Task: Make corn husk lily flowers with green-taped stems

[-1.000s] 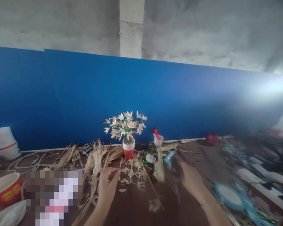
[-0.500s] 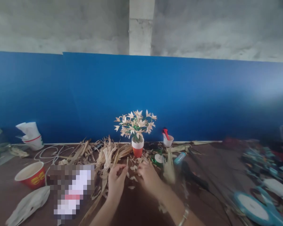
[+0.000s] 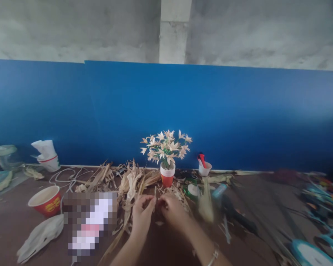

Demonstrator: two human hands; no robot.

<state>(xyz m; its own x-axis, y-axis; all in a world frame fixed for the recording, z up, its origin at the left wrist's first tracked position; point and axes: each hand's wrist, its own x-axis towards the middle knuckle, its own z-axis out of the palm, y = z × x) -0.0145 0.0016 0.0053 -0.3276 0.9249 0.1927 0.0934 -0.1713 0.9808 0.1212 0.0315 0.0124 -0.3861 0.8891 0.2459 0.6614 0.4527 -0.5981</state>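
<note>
My left hand (image 3: pixel 142 215) is closed in a pinch on a thin pale strip of husk (image 3: pixel 155 191), whose tip sticks up past the fingertips. Close beside it, my right hand (image 3: pixel 174 213) has its fingers pressed together; whatever is in them is hidden. Just behind both hands stands a red and white pot (image 3: pixel 167 179) holding a bunch of pale husk flowers (image 3: pixel 168 146) on green stems. Small husk scraps (image 3: pixel 159 223) lie on the brown table below the hands.
Dried corn husks (image 3: pixel 131 181) are heaped left of the pot. Further left are a red paper tub (image 3: pixel 46 201), a large husk (image 3: pixel 40 236) and a white cable (image 3: pixel 69 177). Rightward lie a green tape roll (image 3: pixel 192 189), a black tool (image 3: pixel 240 218) and a blue-rimmed spool (image 3: pixel 310 253).
The whole view has swung slightly left, so the table things appear further right. My right hand has come nearer to my left, nearly closing the gap between the fingertips.
</note>
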